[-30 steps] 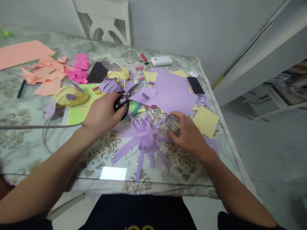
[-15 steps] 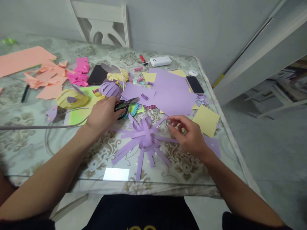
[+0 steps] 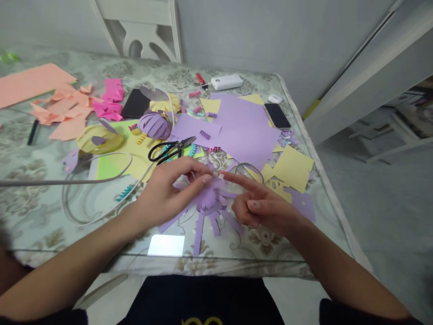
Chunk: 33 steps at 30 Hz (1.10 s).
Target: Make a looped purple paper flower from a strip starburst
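A flower-like bunch of purple paper strips [image 3: 205, 201] lies spread on the table under both my hands. My left hand [image 3: 172, 192] is over its upper left part, thumb and fingers pinched close on what looks like a purple strip, largely hidden by the fingers. From the right, my right hand [image 3: 260, 201] points its outstretched index finger at that pinch, the other fingers curled. At the index tip is a small white piece [image 3: 221, 176], perhaps tape. Black-handled scissors [image 3: 174, 148] lie beyond my left hand. A thin ring [image 3: 248, 165], possibly a tape roll, lies behind my right hand.
Purple sheets [image 3: 245, 128] and yellow paper [image 3: 293, 168] lie at the back and right. A phone [image 3: 277, 116] and a white power bank [image 3: 226, 82] are farther back. Paper balls [image 3: 154, 125], a looping cable [image 3: 98, 182] and orange scraps [image 3: 67, 108] occupy the left.
My left hand has put down the scissors and moved right and nearer, onto the purple strips. My right hand has let go of the ring and stretched out its index finger.
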Each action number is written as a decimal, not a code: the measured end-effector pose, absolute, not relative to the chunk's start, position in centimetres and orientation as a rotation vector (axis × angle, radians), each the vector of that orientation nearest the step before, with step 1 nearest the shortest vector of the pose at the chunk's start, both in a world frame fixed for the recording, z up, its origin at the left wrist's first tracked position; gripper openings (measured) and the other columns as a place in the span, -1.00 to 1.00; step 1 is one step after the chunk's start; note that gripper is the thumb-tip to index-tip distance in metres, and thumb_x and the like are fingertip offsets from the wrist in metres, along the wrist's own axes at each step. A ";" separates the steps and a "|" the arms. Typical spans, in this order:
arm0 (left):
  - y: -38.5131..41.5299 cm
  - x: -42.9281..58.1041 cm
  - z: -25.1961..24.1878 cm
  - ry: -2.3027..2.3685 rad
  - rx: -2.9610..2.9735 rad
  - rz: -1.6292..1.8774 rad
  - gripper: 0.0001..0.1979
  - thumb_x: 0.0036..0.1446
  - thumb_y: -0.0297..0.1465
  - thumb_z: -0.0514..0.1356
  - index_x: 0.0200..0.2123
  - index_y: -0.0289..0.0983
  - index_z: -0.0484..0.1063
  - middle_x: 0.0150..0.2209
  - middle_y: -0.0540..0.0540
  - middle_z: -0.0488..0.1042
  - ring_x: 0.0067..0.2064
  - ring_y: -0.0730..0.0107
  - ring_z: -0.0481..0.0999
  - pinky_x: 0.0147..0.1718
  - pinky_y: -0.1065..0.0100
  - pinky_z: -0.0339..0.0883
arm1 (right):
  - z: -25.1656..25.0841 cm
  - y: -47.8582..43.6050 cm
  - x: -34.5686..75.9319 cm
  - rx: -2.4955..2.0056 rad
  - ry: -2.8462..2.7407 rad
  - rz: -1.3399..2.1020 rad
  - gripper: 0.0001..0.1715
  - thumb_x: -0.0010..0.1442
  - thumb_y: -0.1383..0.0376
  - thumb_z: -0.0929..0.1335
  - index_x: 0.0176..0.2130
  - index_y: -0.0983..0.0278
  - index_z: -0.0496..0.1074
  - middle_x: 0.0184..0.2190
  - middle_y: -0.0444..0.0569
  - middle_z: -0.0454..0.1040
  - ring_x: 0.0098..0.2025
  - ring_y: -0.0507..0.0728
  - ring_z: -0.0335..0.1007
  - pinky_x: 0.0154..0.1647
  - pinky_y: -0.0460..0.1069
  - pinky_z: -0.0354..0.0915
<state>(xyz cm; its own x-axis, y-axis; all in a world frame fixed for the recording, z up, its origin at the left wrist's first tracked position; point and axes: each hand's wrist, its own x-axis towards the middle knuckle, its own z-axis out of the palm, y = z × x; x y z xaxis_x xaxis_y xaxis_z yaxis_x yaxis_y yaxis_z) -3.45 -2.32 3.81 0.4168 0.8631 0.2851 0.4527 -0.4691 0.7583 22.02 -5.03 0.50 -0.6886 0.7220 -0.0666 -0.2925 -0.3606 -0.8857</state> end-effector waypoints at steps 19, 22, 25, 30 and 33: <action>-3.1 -2.7 3.7 0.950 1.860 0.811 -0.85 0.26 -0.38 0.28 -0.39 -0.26 0.53 -0.40 -0.03 0.55 -0.37 0.40 0.49 -0.35 0.33 0.36 | 0.4 -6.7 20.5 -1.029 -1.840 0.846 -0.53 0.25 0.30 0.47 0.14 0.14 0.46 -0.35 -0.14 0.44 -0.38 0.06 0.31 -0.33 0.01 0.32; -3.2 -2.8 3.8 0.941 1.909 0.834 -0.86 0.26 -0.38 0.30 -0.37 -0.26 0.56 -0.42 -0.02 0.55 -0.40 0.43 0.48 -0.39 0.37 0.34 | 0.5 -6.2 20.5 -1.029 -1.945 0.869 -0.69 0.20 0.26 0.51 -0.05 0.21 0.52 -0.23 -0.03 0.53 -0.22 0.13 0.42 -0.21 0.05 0.37; -3.4 -2.8 4.0 0.940 1.958 0.840 -0.86 0.27 -0.38 0.30 -0.36 -0.26 0.57 -0.44 -0.01 0.55 -0.43 0.47 0.47 -0.45 0.42 0.30 | 0.4 -5.9 20.3 -1.003 -2.000 0.906 -0.88 0.22 0.29 0.50 -0.20 0.24 0.55 -0.28 -0.04 0.57 -0.18 0.14 0.47 -0.10 0.08 0.38; -3.9 -2.7 4.2 0.924 2.012 0.719 -0.84 0.29 -0.37 0.27 -0.36 -0.26 0.56 -0.54 0.08 0.41 -0.51 0.55 0.35 -0.53 0.47 0.21 | 0.0 -6.0 19.8 -1.107 -1.862 1.066 -0.94 0.26 0.30 0.47 -0.26 0.25 0.59 -0.36 -0.09 0.60 -0.31 0.08 0.50 -0.26 0.00 0.37; -4.0 -2.6 4.0 0.932 2.082 0.635 -0.84 0.27 -0.42 0.25 -0.40 -0.26 0.52 -0.56 0.11 0.35 -0.52 0.58 0.32 -0.53 0.50 0.18 | -0.2 -6.0 19.6 -1.169 -1.774 1.126 -0.92 0.25 0.28 0.48 -0.23 0.24 0.62 -0.34 -0.09 0.65 -0.30 0.08 0.54 -0.26 0.00 0.38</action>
<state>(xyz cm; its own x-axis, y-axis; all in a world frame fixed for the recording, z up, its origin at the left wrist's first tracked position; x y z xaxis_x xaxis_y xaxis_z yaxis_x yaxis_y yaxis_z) -2.59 -4.01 4.02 0.6108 0.7811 0.1295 0.4062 -0.4496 0.7956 19.64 -5.97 -0.15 -0.3287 0.9391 0.1000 0.3095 0.2071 -0.9281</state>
